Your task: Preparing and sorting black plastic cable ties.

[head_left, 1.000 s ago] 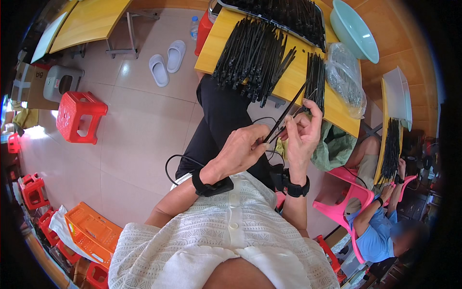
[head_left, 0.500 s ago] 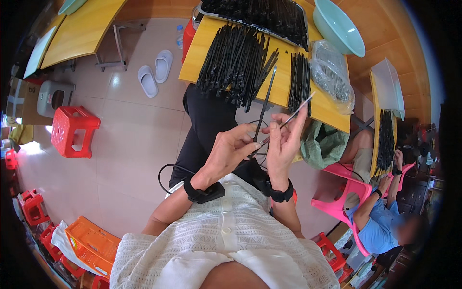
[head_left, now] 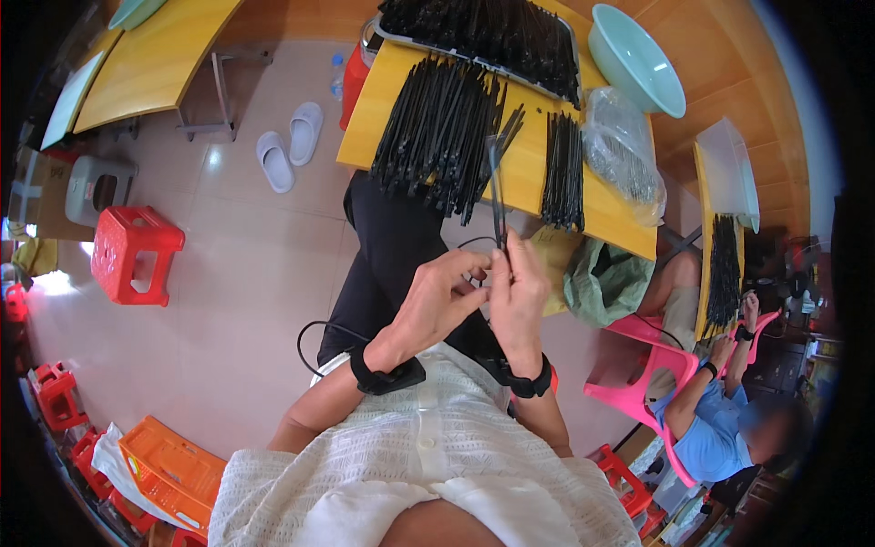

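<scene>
Long thin black cable ties (head_left: 497, 187) stand up from my right hand (head_left: 521, 294), pinched between its thumb and fingers, tips pointing toward the table. Close beside it is my left hand (head_left: 436, 299), its fingers bent and their tips apart from the thumb, nearly touching the right hand; I see nothing held in it. Both wrists wear black bands. Beyond the hands, a wide pile of black cable ties (head_left: 433, 132) lies on the yellow table (head_left: 365, 137), with a narrower bundle of cable ties (head_left: 563, 173) to its right.
A tray (head_left: 410, 41) heaped with black ties, a clear plastic bag (head_left: 620, 150) and a pale green basin (head_left: 638, 59) occupy the table. A green sack (head_left: 606, 287) hangs below its edge. At right, a person in blue (head_left: 706, 424) works near a pink chair (head_left: 638, 374). A red stool (head_left: 137, 255) stands left.
The ties, held crossed between both hands before, are now together and upright in my right hand. My left fingers have let go of theirs. The view has shifted slightly.
</scene>
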Motion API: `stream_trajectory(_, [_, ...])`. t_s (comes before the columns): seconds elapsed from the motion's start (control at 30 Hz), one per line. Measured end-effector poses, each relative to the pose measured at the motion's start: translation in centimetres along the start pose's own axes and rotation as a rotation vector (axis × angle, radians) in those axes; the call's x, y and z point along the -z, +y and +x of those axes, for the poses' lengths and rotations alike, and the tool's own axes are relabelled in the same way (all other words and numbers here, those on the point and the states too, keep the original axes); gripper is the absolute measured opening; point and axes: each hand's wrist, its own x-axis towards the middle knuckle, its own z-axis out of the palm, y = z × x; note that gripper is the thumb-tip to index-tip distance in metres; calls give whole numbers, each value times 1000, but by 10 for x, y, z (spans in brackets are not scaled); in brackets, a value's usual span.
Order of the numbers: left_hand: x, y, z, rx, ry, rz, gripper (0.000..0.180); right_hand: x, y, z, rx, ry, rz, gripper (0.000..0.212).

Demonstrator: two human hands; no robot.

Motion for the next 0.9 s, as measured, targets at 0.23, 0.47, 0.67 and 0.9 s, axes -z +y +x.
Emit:
stream_trajectory(0.23, [8, 1, -1, 59, 17, 44, 31, 37, 72, 49, -57, 189, -113, 23])
stream_trajectory(0.47, [11, -7, -2, 39, 8, 37, 26, 46, 98, 86, -215, 186, -142, 32])
stream_trajectory(0.67, [14, -9, -2, 64, -1, 8, 23, 35, 101, 91, -91, 197, -333, 27])
stream_trajectory(0.9, [18, -14, 1, 58, 14, 5, 19, 18, 66, 64, -123, 216, -158, 17])
